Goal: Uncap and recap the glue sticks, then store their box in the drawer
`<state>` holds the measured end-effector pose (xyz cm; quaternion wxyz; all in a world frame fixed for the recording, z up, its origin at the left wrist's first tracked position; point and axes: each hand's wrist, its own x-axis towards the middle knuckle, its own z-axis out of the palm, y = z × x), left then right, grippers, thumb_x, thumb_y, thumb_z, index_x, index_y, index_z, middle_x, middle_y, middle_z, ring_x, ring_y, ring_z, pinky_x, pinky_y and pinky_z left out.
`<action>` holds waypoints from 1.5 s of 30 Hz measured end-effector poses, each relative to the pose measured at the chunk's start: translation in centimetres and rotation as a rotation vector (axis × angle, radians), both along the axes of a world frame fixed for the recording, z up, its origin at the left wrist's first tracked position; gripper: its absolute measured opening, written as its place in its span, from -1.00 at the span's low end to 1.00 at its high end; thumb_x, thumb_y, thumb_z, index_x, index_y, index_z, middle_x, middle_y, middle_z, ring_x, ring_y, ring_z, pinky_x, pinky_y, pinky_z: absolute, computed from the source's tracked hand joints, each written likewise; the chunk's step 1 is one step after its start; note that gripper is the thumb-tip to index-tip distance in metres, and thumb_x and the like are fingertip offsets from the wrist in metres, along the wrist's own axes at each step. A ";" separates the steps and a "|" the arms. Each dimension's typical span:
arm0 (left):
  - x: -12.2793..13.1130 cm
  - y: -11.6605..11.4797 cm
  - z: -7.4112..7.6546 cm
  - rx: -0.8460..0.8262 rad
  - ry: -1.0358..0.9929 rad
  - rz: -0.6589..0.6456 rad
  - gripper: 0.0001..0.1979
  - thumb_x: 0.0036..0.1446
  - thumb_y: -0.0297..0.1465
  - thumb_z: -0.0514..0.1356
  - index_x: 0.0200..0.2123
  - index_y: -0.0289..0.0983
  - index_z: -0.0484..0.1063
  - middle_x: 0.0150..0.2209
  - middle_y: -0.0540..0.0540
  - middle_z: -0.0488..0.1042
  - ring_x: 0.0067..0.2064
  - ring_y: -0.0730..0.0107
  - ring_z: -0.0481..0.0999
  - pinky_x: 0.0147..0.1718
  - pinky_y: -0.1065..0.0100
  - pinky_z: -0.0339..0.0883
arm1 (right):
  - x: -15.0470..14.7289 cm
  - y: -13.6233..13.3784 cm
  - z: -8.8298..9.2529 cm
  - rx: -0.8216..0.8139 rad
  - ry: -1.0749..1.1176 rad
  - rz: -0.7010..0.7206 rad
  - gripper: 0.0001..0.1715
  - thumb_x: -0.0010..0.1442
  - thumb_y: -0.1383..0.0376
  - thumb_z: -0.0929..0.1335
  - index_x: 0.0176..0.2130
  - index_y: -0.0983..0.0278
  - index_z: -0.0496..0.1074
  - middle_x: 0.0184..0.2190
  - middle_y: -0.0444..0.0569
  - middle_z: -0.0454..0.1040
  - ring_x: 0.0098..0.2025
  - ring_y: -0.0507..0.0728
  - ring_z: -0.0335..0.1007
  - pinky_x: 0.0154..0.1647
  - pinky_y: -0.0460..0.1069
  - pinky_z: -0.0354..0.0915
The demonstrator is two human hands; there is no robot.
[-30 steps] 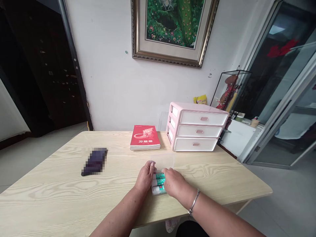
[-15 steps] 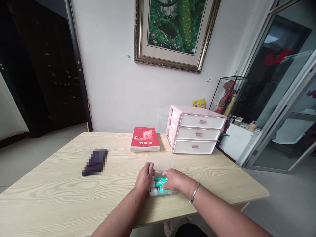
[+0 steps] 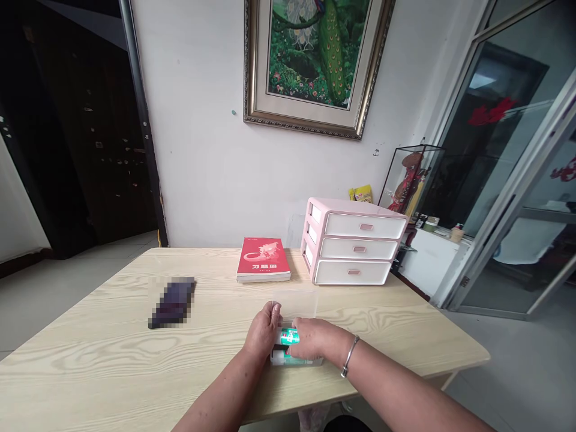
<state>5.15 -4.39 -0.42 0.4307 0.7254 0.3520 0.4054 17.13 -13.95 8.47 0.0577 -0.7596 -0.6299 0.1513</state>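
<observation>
A clear plastic box (image 3: 310,362) lies near the front edge of the table, its transparent lid (image 3: 294,303) raised at the back. My left hand (image 3: 263,329) is closed on the box's left end, thumb up by the lid's edge. My right hand (image 3: 312,337) reaches over the box from the right, with thumb and fingers closed round a white-and-green glue stick (image 3: 289,336). In front of it, along the near side of the box, another glue stick (image 3: 281,355) lies flat. My right fingers cover the right ends of the sticks.
A red book (image 3: 263,258) lies toward the back of the table, beside a pink-and-white three-drawer organizer (image 3: 360,249). On the left is a dark, pixelated object (image 3: 173,302). The table (image 3: 112,354) has its near edge just in front of the box.
My right hand has closed round one glue stick and shifted it, and a dark gap now shows between it and the near one. My left hand keeps its place on the box.
</observation>
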 end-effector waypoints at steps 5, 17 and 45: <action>-0.9 0.1 0.8 0.029 -0.059 0.024 -0.51 0.25 -0.04 0.02 -0.01 -0.29 0.43 -0.09 -0.21 0.55 -0.04 0.17 0.52 -0.04 0.21 0.34 | 0.3 -1.2 0.1 0.111 -0.142 0.002 -0.83 -0.03 0.30 0.38 -0.32 0.24 0.47 -0.35 0.12 0.57 -0.27 0.33 0.50 -0.32 0.05 0.24; -4.8 -4.8 5.0 -0.118 -0.279 -0.094 -0.36 0.10 -0.03 0.21 0.17 -0.23 0.26 0.01 -0.20 0.45 -0.04 0.15 0.49 -0.07 0.22 0.40 | -3.6 -3.4 0.1 0.380 0.272 -0.040 -0.69 0.13 0.29 0.32 -0.08 0.22 0.35 -0.22 0.00 0.52 -0.18 0.17 0.44 -0.23 -0.03 0.21; -4.4 3.3 2.2 0.480 0.952 0.178 -0.43 0.20 -0.37 0.10 0.28 -0.30 0.16 -0.02 -0.27 0.46 0.01 0.04 0.43 -0.05 0.17 0.25 | 0.4 -4.1 -3.8 0.280 -0.115 0.301 -0.60 0.19 0.14 0.40 0.00 0.22 0.46 -0.15 0.06 0.52 -0.03 0.28 0.38 0.09 0.15 0.14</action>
